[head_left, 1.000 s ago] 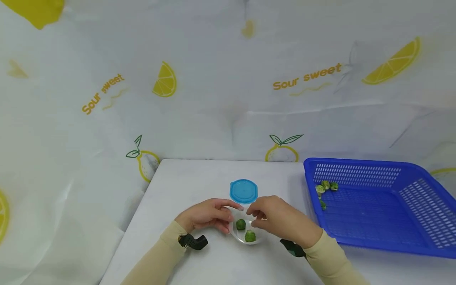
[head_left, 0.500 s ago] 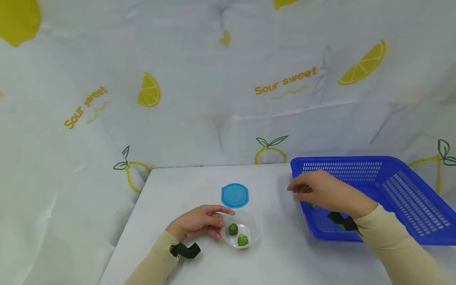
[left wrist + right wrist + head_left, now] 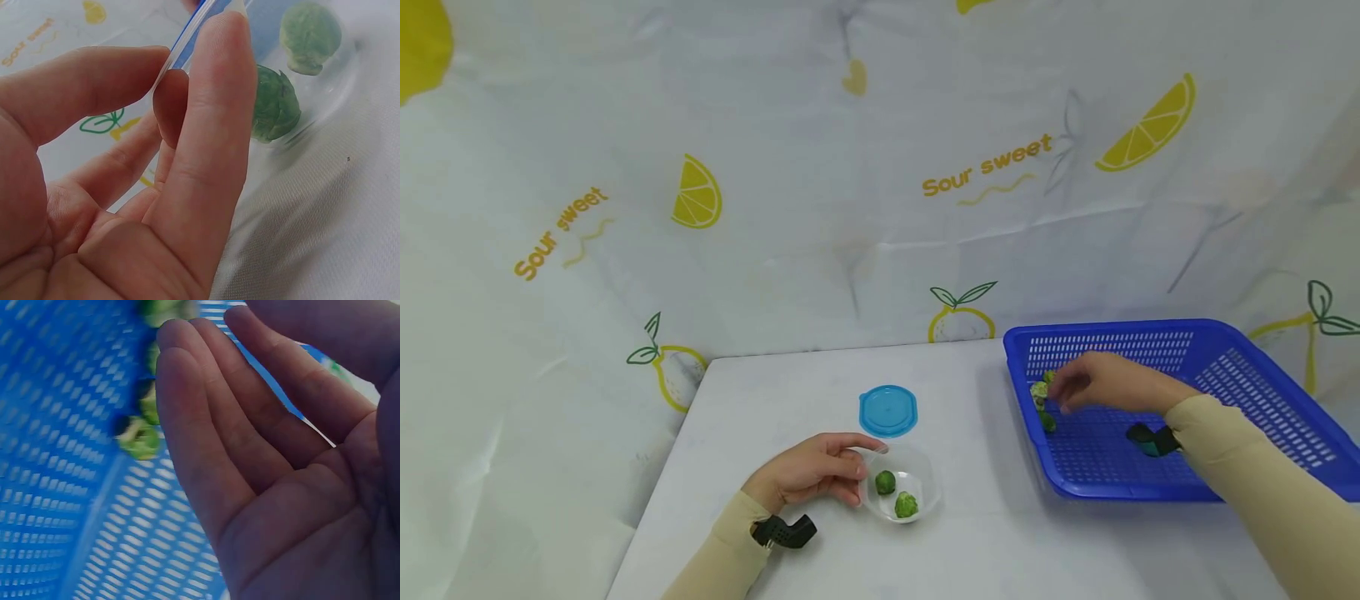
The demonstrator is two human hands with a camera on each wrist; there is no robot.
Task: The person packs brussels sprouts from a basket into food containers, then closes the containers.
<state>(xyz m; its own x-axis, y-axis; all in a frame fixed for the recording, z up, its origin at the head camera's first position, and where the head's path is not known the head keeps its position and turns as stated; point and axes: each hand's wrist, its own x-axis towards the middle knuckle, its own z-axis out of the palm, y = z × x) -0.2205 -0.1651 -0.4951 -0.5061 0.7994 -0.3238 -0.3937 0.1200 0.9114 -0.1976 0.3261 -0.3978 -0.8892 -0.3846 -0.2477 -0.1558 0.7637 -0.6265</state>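
Note:
My left hand (image 3: 812, 471) pinches the rim of a clear plastic bowl (image 3: 929, 492) on the table. Two green Brussels sprouts, a darker one (image 3: 885, 482) and a lighter one (image 3: 906, 505), lie inside it; both also show through the wall in the left wrist view. Over at the right, my right hand (image 3: 1105, 383) hovers inside a blue plastic basket (image 3: 1112, 462), holding nothing. Its fingers, nearly straight in the right wrist view, are close to several Brussels sprouts (image 3: 139, 439) along the basket's left side. The hand partly hides those sprouts.
Behind the bowl lies a blue lid (image 3: 888, 411), flat on the white table (image 3: 790, 392). The basket's perforated walls rise at the right of the table. A white sheet with lemon prints (image 3: 812, 208) hangs behind and at the left.
My right hand has moved from above the bowl to the right, over the basket's rim and in among its sprouts. The left hand keeps hold of the bowl. The head view has shifted slightly.

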